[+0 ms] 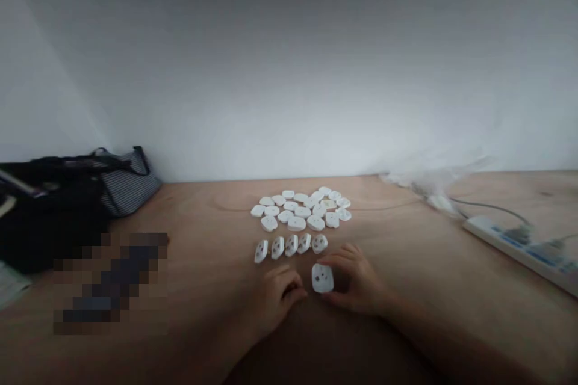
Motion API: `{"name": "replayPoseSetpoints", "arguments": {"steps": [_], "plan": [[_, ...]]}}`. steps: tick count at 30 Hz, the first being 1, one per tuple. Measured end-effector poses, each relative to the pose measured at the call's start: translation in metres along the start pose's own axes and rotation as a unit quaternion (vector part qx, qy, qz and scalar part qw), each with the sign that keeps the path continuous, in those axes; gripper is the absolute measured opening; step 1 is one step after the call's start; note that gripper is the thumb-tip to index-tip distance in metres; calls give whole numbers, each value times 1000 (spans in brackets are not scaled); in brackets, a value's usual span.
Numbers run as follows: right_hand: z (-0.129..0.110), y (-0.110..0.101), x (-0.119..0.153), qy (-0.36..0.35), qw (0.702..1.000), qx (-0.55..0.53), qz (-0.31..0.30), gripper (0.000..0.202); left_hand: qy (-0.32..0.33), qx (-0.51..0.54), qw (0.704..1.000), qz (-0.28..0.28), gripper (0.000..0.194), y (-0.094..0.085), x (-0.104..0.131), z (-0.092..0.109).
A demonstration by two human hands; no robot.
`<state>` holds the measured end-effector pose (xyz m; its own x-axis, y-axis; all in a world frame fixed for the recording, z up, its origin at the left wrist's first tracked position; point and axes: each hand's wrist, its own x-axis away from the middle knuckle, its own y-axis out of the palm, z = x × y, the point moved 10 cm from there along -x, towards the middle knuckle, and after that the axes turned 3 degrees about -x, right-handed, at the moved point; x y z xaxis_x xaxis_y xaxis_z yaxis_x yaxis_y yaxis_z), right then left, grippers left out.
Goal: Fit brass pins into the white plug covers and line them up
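My right hand (354,280) grips a white rounded-square plastic piece (322,278) by its right side, between thumb and fingers; small dark holes show on its face. Left of that piece, my left hand (280,295) is curled, thumb and fingertips close together, and whatever it may pinch is too small to make out. Just beyond my hands, several similar white pieces stand on edge in a row (291,245), their holed faces toward me. Farther back lies a loose cluster of white pieces (302,212), mostly flat on the wooden table (203,246).
At the left sit a black bag (54,216) and a striped bag (129,189), with a pixelated dark object (117,283) nearer me. On the right are a white power strip (519,249) with plugs and cables, and clear plastic wrap (433,180). A pale wall (289,72) rises behind the table.
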<state>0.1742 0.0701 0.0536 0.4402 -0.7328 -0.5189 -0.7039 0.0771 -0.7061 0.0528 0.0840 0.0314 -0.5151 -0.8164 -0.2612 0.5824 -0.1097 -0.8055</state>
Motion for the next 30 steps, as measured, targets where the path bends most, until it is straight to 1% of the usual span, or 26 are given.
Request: {"name": "replayPoseSetpoints", "arguments": {"steps": [5, 11, 13, 14, 17, 19, 21, 25, 27, 30], "plan": [[-2, 4, -1, -3, 1000, 2, 3, 43, 8, 8, 1000, 22, 14, -7, -2, 2], [-3, 5, -3, -4, 1000, 8, 16, 42, 8, -12, 999, 35, 13, -13, -2, -7], [-2, 5, -4, -4, 1000, 13, 23, 44, 0, -23, 999, 41, 10, -15, 0, -9], [-1, 6, -4, -5, 1000, 15, 27, 45, -4, -25, 999, 39, 8, -15, 0, -10], [1, 4, -5, -9, 999, 12, 41, 46, -20, -20, 999, 17, 14, -10, 1, -11], [2, 4, -6, -10, 999, 2, 44, 45, -28, -15, 999, 5, 9, -6, 1, -12], [3, 4, -6, -9, 999, -9, 41, 44, -31, -10, 999, 7, 7, -6, 0, -12], [4, 6, -7, -10, 999, -30, 20, 44, -8, -1, 999, 37, 13, -11, -1, -8], [3, 7, -8, -9, 999, -40, 10, 45, -6, 11, 997, 70, 14, -18, 0, -7], [2, 9, -8, -6, 999, -53, -5, 44, -21, 55, 991, 124, 13, -28, 2, -9]]}}
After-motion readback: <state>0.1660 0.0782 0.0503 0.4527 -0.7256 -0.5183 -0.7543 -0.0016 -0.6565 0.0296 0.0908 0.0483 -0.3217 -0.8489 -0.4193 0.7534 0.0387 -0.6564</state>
